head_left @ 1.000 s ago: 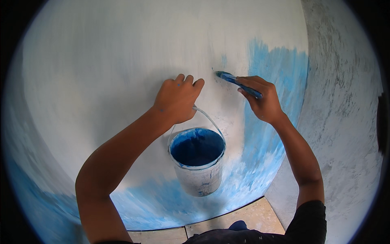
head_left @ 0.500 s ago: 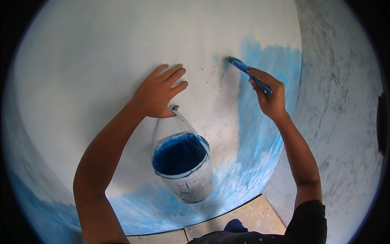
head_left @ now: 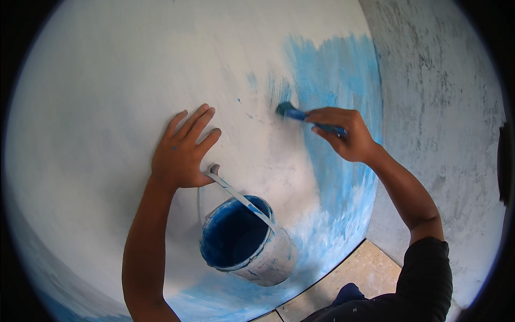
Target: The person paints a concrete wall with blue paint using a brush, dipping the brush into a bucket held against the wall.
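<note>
My right hand (head_left: 348,134) grips a blue-handled paintbrush (head_left: 296,114), whose dark, paint-wet bristles touch the wall at the left edge of a blue painted patch (head_left: 335,75). Thin blue streaks run above the bristles. My left hand (head_left: 179,155) is spread with its fingertips on the whitish wall (head_left: 102,96). Its thumb hooks the pale handle (head_left: 238,198) of a white paint bucket (head_left: 276,263). The bucket hangs tilted below that hand, its inside coated dark blue. How deep the paint is, I cannot tell.
A rough grey wall (head_left: 429,107) meets the painted one in a corner at the right. Light floor tiles (head_left: 359,271) show at the bottom, beside my dark clothing. Blue and white paint (head_left: 214,298) covers the wall's lower part. A dark object (head_left: 504,163) stands at the right rim.
The brush has swung flatter, its bristles now lower and further left in view, with more blue streaks above them. My left hand and the bucket sit lower; the whole view has shifted.
</note>
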The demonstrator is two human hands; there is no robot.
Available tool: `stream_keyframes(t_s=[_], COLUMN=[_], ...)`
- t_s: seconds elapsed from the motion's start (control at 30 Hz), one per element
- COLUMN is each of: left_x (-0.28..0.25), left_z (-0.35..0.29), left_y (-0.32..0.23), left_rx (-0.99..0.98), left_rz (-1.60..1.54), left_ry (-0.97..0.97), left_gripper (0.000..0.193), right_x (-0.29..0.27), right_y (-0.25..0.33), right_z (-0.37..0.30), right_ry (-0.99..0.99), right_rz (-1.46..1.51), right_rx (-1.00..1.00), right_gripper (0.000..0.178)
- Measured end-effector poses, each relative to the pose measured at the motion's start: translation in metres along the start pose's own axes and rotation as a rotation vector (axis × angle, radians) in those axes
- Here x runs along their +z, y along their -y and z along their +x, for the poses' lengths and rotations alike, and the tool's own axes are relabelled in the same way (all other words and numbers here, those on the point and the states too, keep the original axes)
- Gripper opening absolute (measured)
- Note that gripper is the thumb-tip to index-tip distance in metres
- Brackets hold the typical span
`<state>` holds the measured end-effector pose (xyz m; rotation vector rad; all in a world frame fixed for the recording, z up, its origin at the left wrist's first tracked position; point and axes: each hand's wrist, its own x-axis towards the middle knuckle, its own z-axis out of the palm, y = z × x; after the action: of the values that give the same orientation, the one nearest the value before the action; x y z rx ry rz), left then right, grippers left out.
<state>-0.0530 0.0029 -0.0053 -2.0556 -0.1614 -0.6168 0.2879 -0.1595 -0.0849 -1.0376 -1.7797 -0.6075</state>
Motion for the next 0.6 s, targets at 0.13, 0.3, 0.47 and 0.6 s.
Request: stream_keyframes(t_s=[0.13, 0.3, 0.47, 0.6], left_x=[0.003, 0.0, 0.003, 0.0], left_z=[0.0, -0.004, -0.003, 0.001], left_y=[-0.001, 0.0, -0.002, -0.001], left_rx=[-0.006, 0.004, -0.005, 0.006], left_rz=[-0.021, -0.007, -0.023, -0.009], left_ry=[-0.006, -0.048, -0.023, -0.041], left_gripper=[0.058, 0.058, 0.058, 0.057], right_x=[-0.011, -0.013, -0.016, -0.017], right_y=[-0.009, -0.012, -0.009, -0.017], right_z=[0.016, 0.048, 0.042, 0.066], right_ry=[0.026, -0.268, -0.066, -0.405], right_rz=[0.082, -0.012, 0.072, -0.062], right_rx=[-0.187, 0.058, -0.205, -0.036], right_gripper=[0.022, 0.022, 0.019, 0.022])
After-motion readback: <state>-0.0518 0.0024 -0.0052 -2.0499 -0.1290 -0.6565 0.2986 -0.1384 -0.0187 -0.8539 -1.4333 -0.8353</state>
